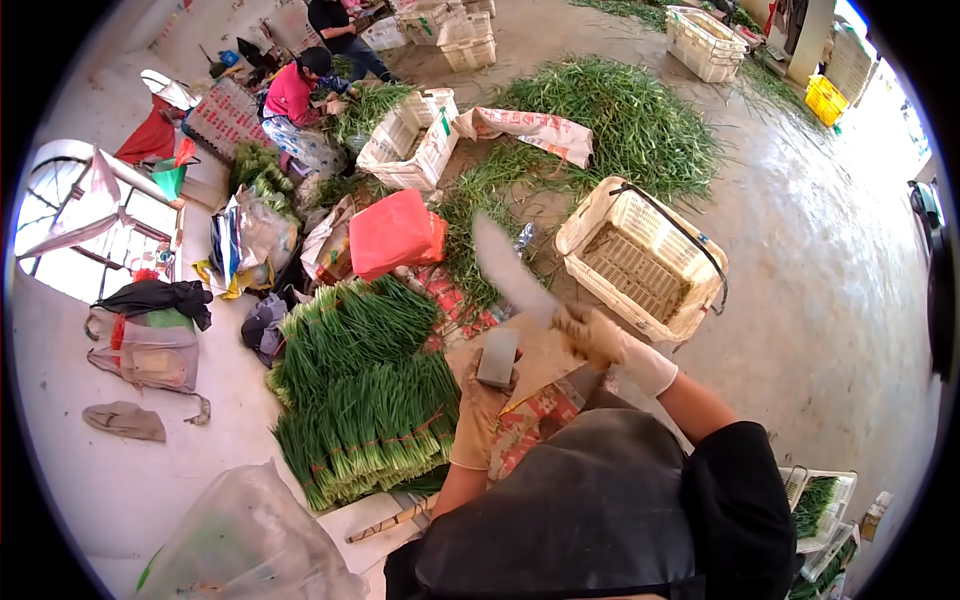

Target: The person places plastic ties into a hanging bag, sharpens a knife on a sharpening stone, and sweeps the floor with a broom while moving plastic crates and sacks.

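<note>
My right hand, in a pale glove, is closed around the handle of a large knife; the broad blade is raised, its tip slanting up and to the left, its outline blurred. My left hand, also gloved, grips a grey rectangular block, fingers wrapped about its sides, top face exposed. Knife and block are apart, the blade above and beyond the block; both are in front of my dark apron. Just left of my left hand: tied bundles of long green stalks, pale ends toward me in the nearer row, with a second row behind it. Beyond these stands a red box-like object. Ahead and to the right, near my right hand, a cream plastic basket with a dark strap along its rim sits on the floor. Farther off: a large loose heap of greens, a white crate, and a person in a pink top bent over more greens. Lower left, a translucent plastic bag.
</note>
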The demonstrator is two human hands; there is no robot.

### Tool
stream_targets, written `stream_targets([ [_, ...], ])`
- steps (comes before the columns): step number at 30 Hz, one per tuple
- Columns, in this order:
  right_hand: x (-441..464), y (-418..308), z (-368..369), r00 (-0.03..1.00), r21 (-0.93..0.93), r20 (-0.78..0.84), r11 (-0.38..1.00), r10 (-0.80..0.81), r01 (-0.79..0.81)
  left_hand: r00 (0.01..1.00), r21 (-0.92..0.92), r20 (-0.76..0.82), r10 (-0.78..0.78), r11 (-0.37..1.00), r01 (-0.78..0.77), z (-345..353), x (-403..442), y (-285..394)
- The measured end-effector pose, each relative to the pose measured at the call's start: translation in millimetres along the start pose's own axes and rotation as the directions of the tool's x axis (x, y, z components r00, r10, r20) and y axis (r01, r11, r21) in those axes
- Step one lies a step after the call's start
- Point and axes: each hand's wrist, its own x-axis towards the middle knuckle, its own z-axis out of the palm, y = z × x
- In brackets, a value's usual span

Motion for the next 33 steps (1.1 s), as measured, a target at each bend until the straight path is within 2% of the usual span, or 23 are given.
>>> stream_targets([
  [2, -25, -23, 13, 0.913, 0.16, 0.404, 0.978, 0.061, -0.136, 0.996, -0.006, 0.077, -0.049, 0.999, 0.05, -18, 10, 2],
  [3, -24, -16, 18, 0.911, 0.162, 0.406, 0.976, 0.069, -0.146, 0.984, -0.005, 0.153, -0.096, 0.995, 0.098, -29, 13, 1],
  [5, -11, 7, 30, 0.985, -0.249, 0.155, 0.968, 0.076, -0.036, 0.976, -0.027, 0.188, -0.111, 0.993, 0.118, -43, 18, -1],
  [6, -8, 24, 37, 0.981, -0.08, 0.108, 0.985, 0.162, -0.154, 0.964, -0.046, 0.237, -0.12, 0.99, 0.134, -43, 23, -1],
  [7, -11, 17, 41, 0.981, -0.079, 0.106, 0.985, 0.161, -0.153, 0.964, -0.044, 0.238, -0.122, 0.99, 0.136, -31, 19, -3],
  [9, -21, 1, 45, 0.938, -0.331, 0.245, 0.93, 0.246, -0.158, 0.981, 0.001, -0.196, -0.012, 1.0, 0.012, -5, 7, -9],
  [12, -19, -5, 47, 0.958, -0.45, 0.155, 0.881, 0.24, -0.148, 0.954, 0.029, -0.297, 0.03, 0.999, -0.022, 21, -5, -13],
  [13, -14, -8, 44, 0.967, -0.476, 0.077, 0.861, 0.243, -0.179, 0.954, 0.028, -0.299, 0.034, 0.999, -0.027, 18, -4, -11],
  [15, -5, 2, 39, 0.982, -0.497, 0.003, 0.853, 0.189, -0.163, 0.998, 0.197, -0.017, -0.059, 0.979, 0.061, 10, -4, -9],
  [16, -9, 3, 41, 0.984, -0.542, 0.065, 0.834, 0.168, -0.107, 0.998, 0.196, -0.017, -0.053, 0.979, 0.055, 9, -3, -7],
  [18, -18, 0, 46, 0.965, -0.605, 0.222, 0.796, 0.142, 0.023, 0.968, 0.05, -0.242, 0.07, 0.997, -0.06, 10, 0, -3],
  [19, -16, 1, 47, 0.963, -0.604, 0.227, 0.797, 0.147, 0.021, 0.966, 0.048, -0.249, 0.071, 0.997, -0.061, 8, -3, -3],
  [21, 2, -3, 41, 0.988, -0.545, 0.016, 0.829, 0.155, -0.121, 1.0, 0.151, -0.012, -0.001, 0.989, 0.003, 4, -3, 2],
  [23, 6, 9, 38, 0.992, -0.579, -0.017, 0.808, 0.123, -0.11, 1.0, 0.154, -0.008, 0.011, 0.988, -0.01, -6, -7, 2],
  [25, -8, 13, 48, 0.946, -0.628, 0.266, 0.711, -0.186, 0.317, 1.0, 0.166, 0.005, 0.02, 0.986, -0.021, 5, -8, 7],
  [26, -13, 12, 47, 0.947, -0.616, 0.321, 0.765, 0.024, 0.19, 0.979, 0.134, -0.195, 0.059, 0.99, -0.034, 11, -8, 4],
  [27, -10, 0, 47, 0.947, -0.618, 0.321, 0.764, 0.029, 0.186, 0.919, 0.104, -0.384, 0.09, 0.993, -0.054, 18, -9, 2],
  [28, -5, -10, 46, 0.972, -0.612, 0.193, 0.791, 0.137, 0.01, 0.92, 0.101, -0.381, 0.089, 0.993, -0.055, 15, -8, 1],
  [29, 0, -17, 45, 0.966, -0.584, 0.067, 0.795, 0.248, -0.163, 0.975, 0.126, -0.218, 0.043, 0.992, -0.016, 8, -5, 0],
  [30, 0, -20, 47, 0.972, -0.579, 0.005, 0.793, 0.236, -0.19, 0.998, 0.16, -0.054, -0.009, 0.987, 0.018, 4, -5, -1],
  [31, 2, -1, 48, 0.973, -0.578, 0.008, 0.795, 0.233, -0.185, 0.999, 0.163, -0.054, -0.005, 0.987, 0.014, 7, -6, 0],
  [32, 5, 32, 49, 0.987, -0.676, 0.159, 0.726, -0.024, 0.127, 0.978, 0.115, -0.201, 0.054, 0.993, -0.031, 14, -7, 0],
  [33, 1, 36, 53, 0.911, -0.711, 0.333, 0.569, -0.244, 0.413, 0.931, 0.068, -0.353, 0.098, 0.995, -0.079, 18, -9, -1],
])
